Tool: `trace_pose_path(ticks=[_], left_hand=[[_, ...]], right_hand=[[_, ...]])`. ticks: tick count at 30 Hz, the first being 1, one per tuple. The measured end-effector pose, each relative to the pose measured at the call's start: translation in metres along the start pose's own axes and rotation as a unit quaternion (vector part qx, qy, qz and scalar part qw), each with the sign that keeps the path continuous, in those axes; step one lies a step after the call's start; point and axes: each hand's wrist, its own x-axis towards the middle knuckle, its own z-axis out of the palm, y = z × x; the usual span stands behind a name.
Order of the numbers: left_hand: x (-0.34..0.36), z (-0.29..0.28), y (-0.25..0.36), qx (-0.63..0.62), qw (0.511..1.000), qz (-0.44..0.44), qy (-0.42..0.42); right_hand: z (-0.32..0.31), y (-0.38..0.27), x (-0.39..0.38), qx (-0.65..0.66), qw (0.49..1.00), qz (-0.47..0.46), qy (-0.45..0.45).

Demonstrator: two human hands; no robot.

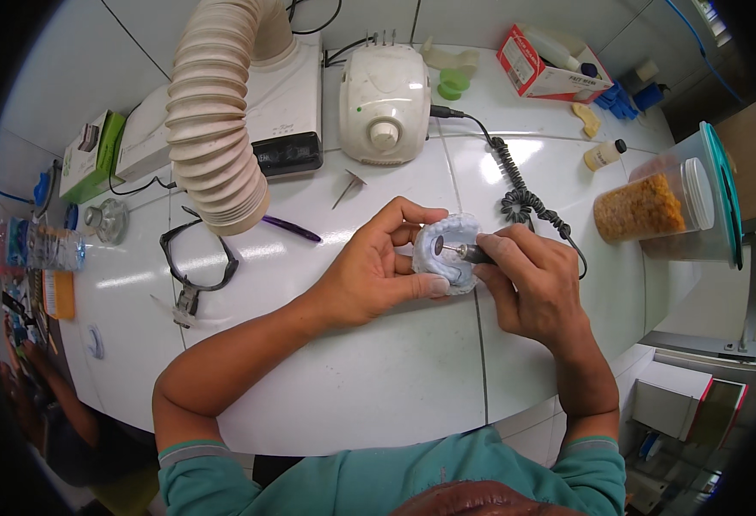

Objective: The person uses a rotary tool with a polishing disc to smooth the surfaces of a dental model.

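My left hand (369,267) grips a pale blue-grey plaster dental cast (458,225), fingers behind it and thumb along its near edge. The cast is U-shaped and held up over the white table. In my right hand (537,279) is a dark rotary handpiece (478,254), pinched close to its front end. A small dark round bit (439,246) on its metal shaft lies against or just over the inner side of the cast; exact contact cannot be made out. My right hand hides most of the handpiece.
Beyond my hands stands a white control box (384,107) with a knob and a coiled black cable (520,185). A ribbed suction hose (214,129) hangs at the left, near dark-framed glasses (197,254). Rightward are a jar of orange granules (648,206) and a small bottle (603,155).
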Motion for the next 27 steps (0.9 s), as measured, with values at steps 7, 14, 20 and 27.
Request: trace_pose_path(ticks=[7,14,20,27], left_hand=[[-0.001,0.001,0.004,0.014,1.000,-0.014,-0.001],[-0.001,0.001,0.005,0.011,1.000,-0.019,-0.011],[-0.001,0.001,0.005,0.002,1.000,-0.022,-0.006],[-0.001,0.003,0.009,0.014,0.999,-0.035,-0.021]], right_hand=[[0.003,0.005,-0.001,0.019,1.000,-0.008,-0.016],[0.003,0.006,-0.001,0.032,0.999,-0.015,-0.017],[0.002,0.007,-0.002,0.032,0.999,-0.015,-0.013],[0.000,0.012,-0.003,0.021,0.999,-0.024,0.000]])
